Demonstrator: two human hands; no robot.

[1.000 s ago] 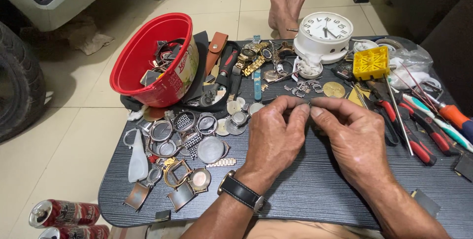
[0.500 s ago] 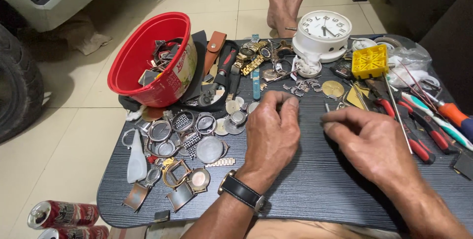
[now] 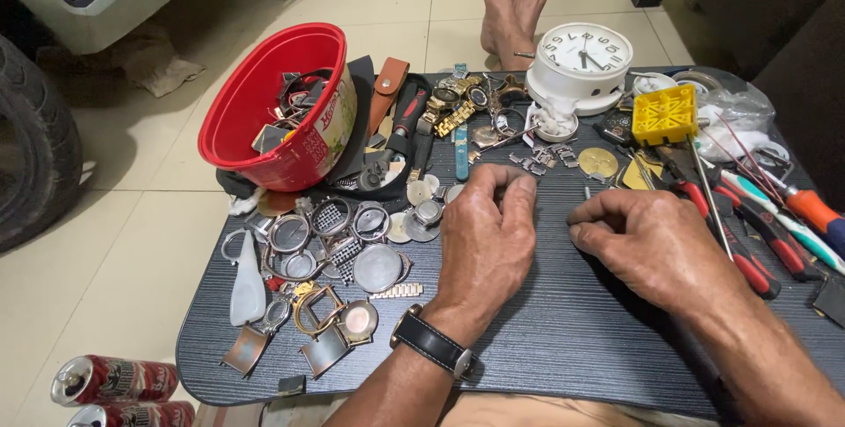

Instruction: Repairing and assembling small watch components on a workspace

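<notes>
Seen from the head camera, a person's two bare hands rest knuckles-up on a dark grey table [image 3: 563, 330] crowded with watch parts. The left hand [image 3: 488, 233], a black-strapped wristwatch [image 3: 431, 345] on its wrist, lies palm down with fingers curled under at the tips; whether it pinches anything cannot be told, since the fingertips are tucked out of sight. The right hand [image 3: 656, 238] sits well apart at its 3 o'clock, fingers drawn narrow toward the thumb, pointing at 9 o'clock; what lies between them is too small to tell. At 12 o'clock from the gap between the hands lie small metal links [image 3: 539, 159] and a brass disc [image 3: 598, 161], loose on the table. Farther at 12 o'clock stands a white alarm clock [image 3: 581, 62], tilted back, with a yellow plastic block [image 3: 664, 114] just beside it at its 4 o'clock. At 10 o'clock from the left hand a red bucket [image 3: 264, 128] lies tipped on its side, holding straps and cases. At 9 o'clock of that hand spread round watch cases [image 3: 374, 267] and bezels, close together. Red-handled screwdrivers [image 3: 748, 251] lie at 3 o'clock of the right hand, one shaft running just behind its knuckles. Bare feet [image 3: 510, 0] show on the tiled floor beyond the table; red cans [image 3: 114, 380] lie at 7 o'clock.
</notes>
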